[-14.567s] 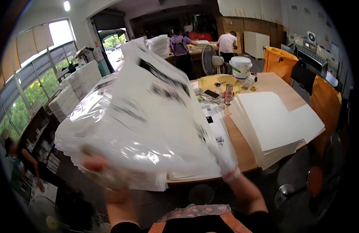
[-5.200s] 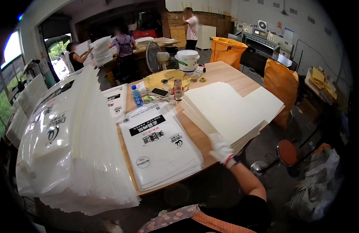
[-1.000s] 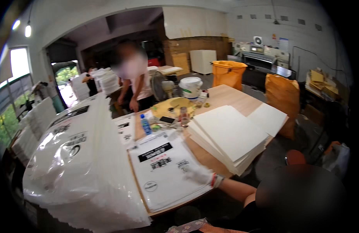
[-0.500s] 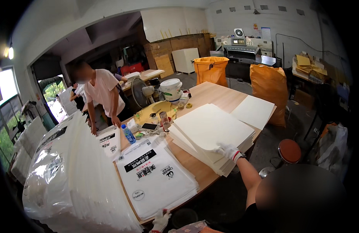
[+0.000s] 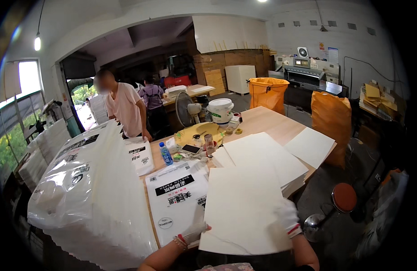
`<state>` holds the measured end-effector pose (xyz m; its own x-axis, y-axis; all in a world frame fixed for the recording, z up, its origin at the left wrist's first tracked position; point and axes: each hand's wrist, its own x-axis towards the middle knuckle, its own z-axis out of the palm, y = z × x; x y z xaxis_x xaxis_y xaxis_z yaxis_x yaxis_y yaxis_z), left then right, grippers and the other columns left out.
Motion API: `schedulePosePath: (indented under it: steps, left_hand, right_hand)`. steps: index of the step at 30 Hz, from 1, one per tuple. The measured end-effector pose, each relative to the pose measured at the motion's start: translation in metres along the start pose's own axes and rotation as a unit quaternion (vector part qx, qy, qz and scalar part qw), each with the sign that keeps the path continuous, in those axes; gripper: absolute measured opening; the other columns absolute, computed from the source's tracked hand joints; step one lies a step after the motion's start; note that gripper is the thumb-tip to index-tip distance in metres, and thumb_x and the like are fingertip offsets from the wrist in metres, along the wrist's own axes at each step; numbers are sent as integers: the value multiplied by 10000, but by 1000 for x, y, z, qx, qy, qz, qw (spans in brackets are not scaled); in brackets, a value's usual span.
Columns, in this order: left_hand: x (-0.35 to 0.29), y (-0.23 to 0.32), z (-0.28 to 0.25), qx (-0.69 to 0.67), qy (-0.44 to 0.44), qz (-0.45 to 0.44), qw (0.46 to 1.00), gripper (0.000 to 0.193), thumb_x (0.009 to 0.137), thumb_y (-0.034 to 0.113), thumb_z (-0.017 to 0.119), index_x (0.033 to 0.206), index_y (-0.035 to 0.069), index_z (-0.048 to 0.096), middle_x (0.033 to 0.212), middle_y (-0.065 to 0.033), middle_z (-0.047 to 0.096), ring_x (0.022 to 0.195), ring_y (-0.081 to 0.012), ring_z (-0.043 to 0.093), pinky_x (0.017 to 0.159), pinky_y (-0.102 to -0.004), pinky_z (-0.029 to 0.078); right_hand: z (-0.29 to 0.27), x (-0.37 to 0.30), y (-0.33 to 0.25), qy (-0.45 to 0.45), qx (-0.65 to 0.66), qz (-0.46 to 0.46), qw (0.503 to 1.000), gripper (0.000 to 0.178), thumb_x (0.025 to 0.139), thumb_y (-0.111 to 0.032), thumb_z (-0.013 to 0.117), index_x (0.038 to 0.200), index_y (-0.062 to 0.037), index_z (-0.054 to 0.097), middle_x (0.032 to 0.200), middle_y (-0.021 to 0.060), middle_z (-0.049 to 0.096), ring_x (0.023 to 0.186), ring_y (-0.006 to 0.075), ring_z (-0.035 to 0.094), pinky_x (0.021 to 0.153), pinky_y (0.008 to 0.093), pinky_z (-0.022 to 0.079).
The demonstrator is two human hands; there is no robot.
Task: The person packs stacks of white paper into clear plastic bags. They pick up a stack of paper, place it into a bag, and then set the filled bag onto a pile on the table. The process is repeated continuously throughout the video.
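Observation:
A large cream stack of paper sheets is held up between my two white-gloved hands over the table's near edge. My left hand grips its lower left edge, fingers partly hidden. My right hand, smeared by motion, is closed on the right edge. Behind it lies a thicker pile of cream paper. Beside my left hand, a stack of printed clear plastic bags lies on the table, partly covered by the held sheets.
Wrapped packs are piled at left. A blue-capped bottle, a phone, a white bucket and a fan stand beyond. Orange sacks, a red stool and a co-worker surround the table.
Some cream paper has come off the pile toward me and is now in both hands. My left hand has risen from the table's near edge to the paper. The view has shifted.

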<state>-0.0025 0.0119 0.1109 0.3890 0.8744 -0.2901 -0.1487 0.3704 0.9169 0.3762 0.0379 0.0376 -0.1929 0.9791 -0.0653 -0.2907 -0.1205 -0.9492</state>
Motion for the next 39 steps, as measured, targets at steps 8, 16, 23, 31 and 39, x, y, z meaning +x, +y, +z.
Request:
schedulePosePath:
  steps: [8, 16, 23, 31, 39]
  left_hand:
    - [-15, -69, 59, 672, -67, 85, 733, 938, 764, 361, 604, 1452, -7, 83, 1488, -284, 84, 1413, -316, 57, 1138, -345, 66]
    - [51, -152, -115, 579, 344, 179, 717, 422, 782, 402, 629, 1077, 102, 589, 938, -163, 602, 880, -369, 575, 786, -409, 472]
    - [113, -113, -225, 618, 148, 99, 766, 267, 834, 324, 560, 931, 79, 606, 707, -126, 589, 689, -293, 580, 681, -401, 479]
    - [126, 61, -116, 296, 144, 82, 941, 343, 858, 310, 622, 1055, 31, 595, 863, -46, 603, 797, -120, 556, 715, -305, 471]
    - [52, -58, -31, 482, 112, 200, 846, 584, 839, 258, 573, 1350, 63, 365, 1167, -238, 536, 1033, -346, 571, 853, -457, 462]
  right_hand:
    - [113, -28, 77, 102, 91, -31, 990, 380, 894, -248, 583, 1181, -4, 531, 1027, 67, 626, 920, 181, 593, 822, 331, 480]
    - [133, -18, 65, 112, -152, -78, 979, 293, 847, -132, 661, 1090, 15, 591, 968, 52, 658, 837, 130, 612, 714, 265, 499]
    - [152, -71, -26, 26, -560, -134, 817, 167, 744, -241, 677, 873, -138, 697, 892, 129, 652, 759, 310, 644, 661, 365, 522]
    - [170, -36, 2, -149, -726, 13, 671, 320, 759, -391, 619, 844, -85, 655, 842, 159, 641, 726, 366, 627, 633, 440, 498]
    - [156, 62, 61, 119, -586, -140, 789, 269, 804, -288, 594, 967, -76, 620, 982, 179, 594, 926, 371, 582, 732, 461, 482]
